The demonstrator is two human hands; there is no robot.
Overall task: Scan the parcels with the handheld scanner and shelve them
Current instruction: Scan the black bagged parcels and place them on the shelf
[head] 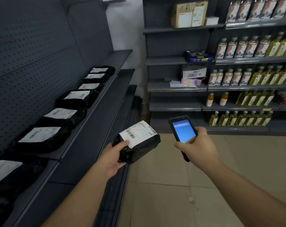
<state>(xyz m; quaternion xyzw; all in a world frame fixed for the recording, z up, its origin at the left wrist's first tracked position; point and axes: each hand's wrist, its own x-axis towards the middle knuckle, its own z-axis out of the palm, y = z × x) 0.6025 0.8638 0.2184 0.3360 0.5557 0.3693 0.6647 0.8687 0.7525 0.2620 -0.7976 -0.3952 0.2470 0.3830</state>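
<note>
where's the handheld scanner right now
In the head view the handheld scanner sits right of centre, held in the right hand, screen lit, just right of the parcel in the left hand.

Parcels (pixel 60 114) crowd the shelf (pixel 96 102); its far end lies bare.

A row of parcels (pixel 60 115) lies on the left shelf (pixel 96 102), the held parcel (pixel 139 141) left of the scanner (pixel 183 130), bottles (pixel 247 76) on the shelving (pixel 176 89) behind.
</note>
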